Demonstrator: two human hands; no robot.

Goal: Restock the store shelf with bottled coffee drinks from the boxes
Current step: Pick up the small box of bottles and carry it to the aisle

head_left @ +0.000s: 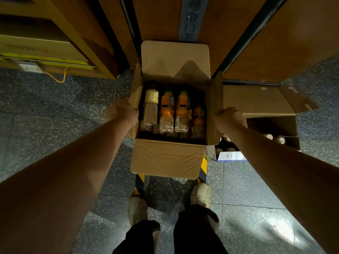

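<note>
- Underfoot, speckled grey floor [55,116] meets brown wooden shelving [275,43].
- Between both arms sits an open brown cardboard box [167,158].
- Its right flap is gripped by the right hand [229,120]; the blurred left hand [121,112] touches the left flap, grip unclear.
- 3 orange-labelled coffee bottles [167,110] lie inside it.

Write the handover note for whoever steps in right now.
Left hand: against the left flap of the open brown cardboard box; blurred, grip unclear.
Right hand: holds the box's right flap.
Inside the box: orange-labelled clear plastic bottles and one cream-labelled bottle, lying down.
Second open cardboard box: on the floor to the right, with pale bottle caps showing inside.
Done: box opened.
Left: none of these bottles is shelved yet.
</note>
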